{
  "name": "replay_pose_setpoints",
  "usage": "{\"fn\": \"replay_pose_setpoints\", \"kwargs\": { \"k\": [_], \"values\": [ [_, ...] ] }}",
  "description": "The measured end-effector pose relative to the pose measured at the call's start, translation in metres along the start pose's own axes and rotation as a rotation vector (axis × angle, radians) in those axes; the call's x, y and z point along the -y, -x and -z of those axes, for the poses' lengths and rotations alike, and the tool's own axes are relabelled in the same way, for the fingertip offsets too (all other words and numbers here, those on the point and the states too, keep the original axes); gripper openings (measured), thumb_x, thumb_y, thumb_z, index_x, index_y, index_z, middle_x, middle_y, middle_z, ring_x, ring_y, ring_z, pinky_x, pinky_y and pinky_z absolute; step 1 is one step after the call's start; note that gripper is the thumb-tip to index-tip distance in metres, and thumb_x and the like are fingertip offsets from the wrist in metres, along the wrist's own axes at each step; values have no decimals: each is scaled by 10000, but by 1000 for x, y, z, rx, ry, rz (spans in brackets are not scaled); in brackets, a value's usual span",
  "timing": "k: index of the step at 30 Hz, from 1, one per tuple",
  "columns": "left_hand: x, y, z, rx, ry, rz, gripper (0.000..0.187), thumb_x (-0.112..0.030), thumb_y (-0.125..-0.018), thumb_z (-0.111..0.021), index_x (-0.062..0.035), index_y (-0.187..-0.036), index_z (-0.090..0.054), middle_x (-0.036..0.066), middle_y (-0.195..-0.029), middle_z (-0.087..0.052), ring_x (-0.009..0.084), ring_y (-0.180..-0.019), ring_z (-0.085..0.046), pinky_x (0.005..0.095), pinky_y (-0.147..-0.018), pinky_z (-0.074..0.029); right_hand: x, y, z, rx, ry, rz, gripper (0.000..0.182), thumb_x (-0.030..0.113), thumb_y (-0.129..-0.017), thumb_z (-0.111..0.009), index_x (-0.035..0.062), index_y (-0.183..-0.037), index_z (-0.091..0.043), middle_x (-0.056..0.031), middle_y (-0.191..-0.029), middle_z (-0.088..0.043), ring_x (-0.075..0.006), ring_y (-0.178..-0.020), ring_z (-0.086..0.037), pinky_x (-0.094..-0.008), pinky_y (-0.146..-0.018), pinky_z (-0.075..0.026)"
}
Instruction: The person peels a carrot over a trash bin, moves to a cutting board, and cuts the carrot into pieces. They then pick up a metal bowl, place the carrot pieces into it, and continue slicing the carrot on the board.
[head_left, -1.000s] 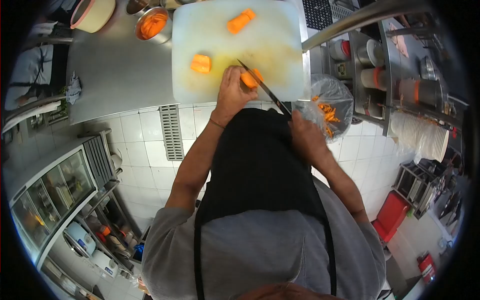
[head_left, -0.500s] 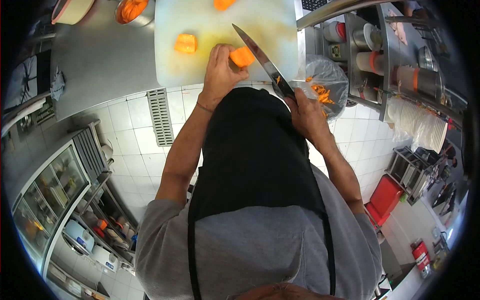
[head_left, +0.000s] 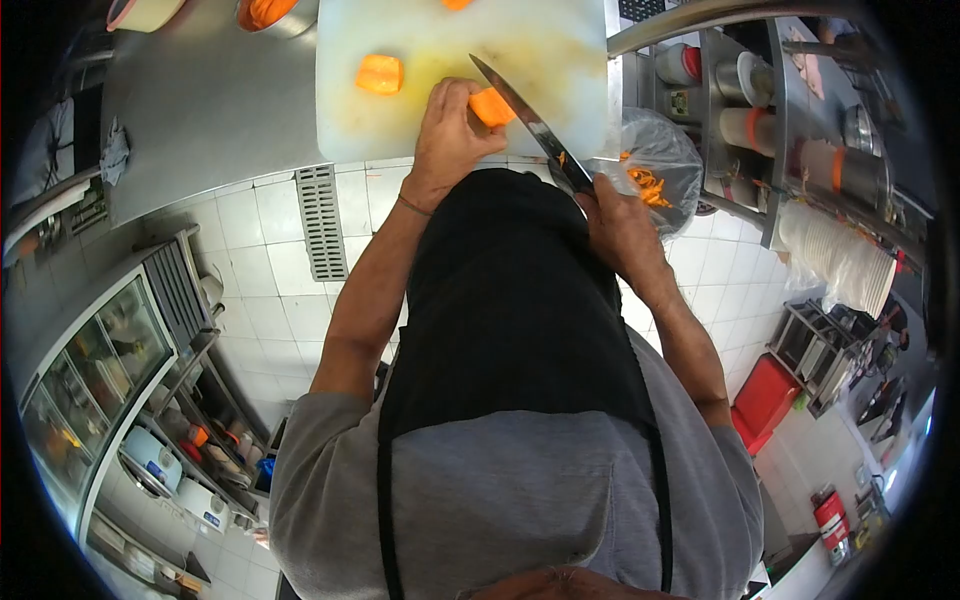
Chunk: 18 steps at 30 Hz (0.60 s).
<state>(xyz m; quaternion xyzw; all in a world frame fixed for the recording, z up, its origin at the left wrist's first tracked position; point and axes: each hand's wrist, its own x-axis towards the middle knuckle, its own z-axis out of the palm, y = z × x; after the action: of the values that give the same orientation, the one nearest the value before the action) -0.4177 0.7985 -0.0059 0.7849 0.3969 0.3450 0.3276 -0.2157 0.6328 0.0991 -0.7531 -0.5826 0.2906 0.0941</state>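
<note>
My left hand is closed on a peeled orange vegetable chunk, thumb on the near side and fingertips on the far side. The chunk is on the white cutting board, near its front edge. In my right hand is the handle of a long kitchen knife. Its blade slants up to the left across the board and overlaps the chunk's right edge; whether it touches cannot be made out. Another orange chunk lies left of my fingers. A third piece is cut off at the top.
A metal bowl with orange pieces stands on the steel counter, left of the board. Orange peelings lie in a clear plastic bag below the board's right side. Metal shelves with containers rise at right.
The view has shifted slightly, so the board sits higher and further right. Relative to the board, the knife has come a little nearer my body. My left hand keeps its hold on the chunk.
</note>
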Motion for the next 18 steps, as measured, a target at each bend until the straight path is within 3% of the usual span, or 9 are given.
{"fn": "replay_pose_setpoints", "kwargs": {
  "k": [3,6,18],
  "values": [
    [-1,0,0,-16,-40,-36,520,-113,-701,-831,6,-1134,-569,162,-1097,-593,363,-1074,-579,437,-949,-507,-1,0,0,-6,-5,22,232,233,-1032,-603,15,-1030,-521,-281,-738,-672,-502,-719,-679,-587,-617,-503],
    [-3,-2,1,-54,-13,-53,467,-84,-698,-825,0,-1082,-574,151,-1032,-598,337,-974,-600,407,-879,-523,-3,-1,-1,10,18,9,230,232,-1031,-606,18,-1027,-521,-269,-729,-673,-490,-705,-682,-576,-608,-507],
    [-1,-3,0,-65,-18,-89,478,-92,-707,-832,-3,-1097,-570,156,-1033,-615,358,-1005,-601,434,-914,-518,0,3,-8,-24,55,26,227,230,-1021,-620,41,-1010,-494,-261,-697,-656,-491,-688,-676,-585,-587,-512]
  ]
}}
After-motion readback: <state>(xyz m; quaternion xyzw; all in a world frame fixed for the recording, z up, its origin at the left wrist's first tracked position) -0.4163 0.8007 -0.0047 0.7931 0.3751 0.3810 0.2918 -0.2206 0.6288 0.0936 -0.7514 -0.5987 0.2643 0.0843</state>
